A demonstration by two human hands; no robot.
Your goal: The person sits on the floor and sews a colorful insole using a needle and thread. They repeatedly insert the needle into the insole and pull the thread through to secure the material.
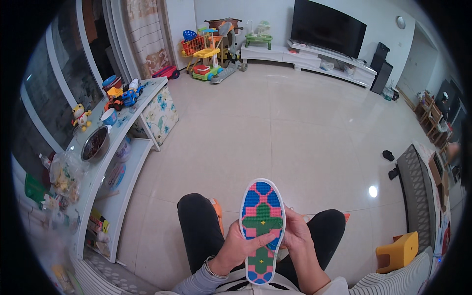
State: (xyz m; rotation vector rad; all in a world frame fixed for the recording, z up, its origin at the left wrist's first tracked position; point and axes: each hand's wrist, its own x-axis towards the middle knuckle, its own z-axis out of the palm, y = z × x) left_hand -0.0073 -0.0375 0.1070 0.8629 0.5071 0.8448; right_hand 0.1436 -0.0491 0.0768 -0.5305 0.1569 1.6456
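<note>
An embroidered insole (pixel 263 201) with a white rim stands upright between my hands, patterned in blue, pink and green with small yellow crosses. Wrapped around its lower left side, my left hand (pixel 239 248) grips it, the thumb lying across the front at the narrow middle. My right hand (pixel 296 231) is at the right edge, its fingers curled and partly hidden behind the insole. What those fingers pinch, if anything, cannot be made out. My knees, in dark trousers, are spread on either side.
At left stands a white shelf table (pixel 133 115) with a metal bowl (pixel 95 144), toy trucks and plastic bags. A yellow stool (pixel 397 252) is at lower right, beside a grey sofa (pixel 417 191). Toy carts (pixel 206 54), a scooter (pixel 225 73) and a television (pixel 328 28) are far off.
</note>
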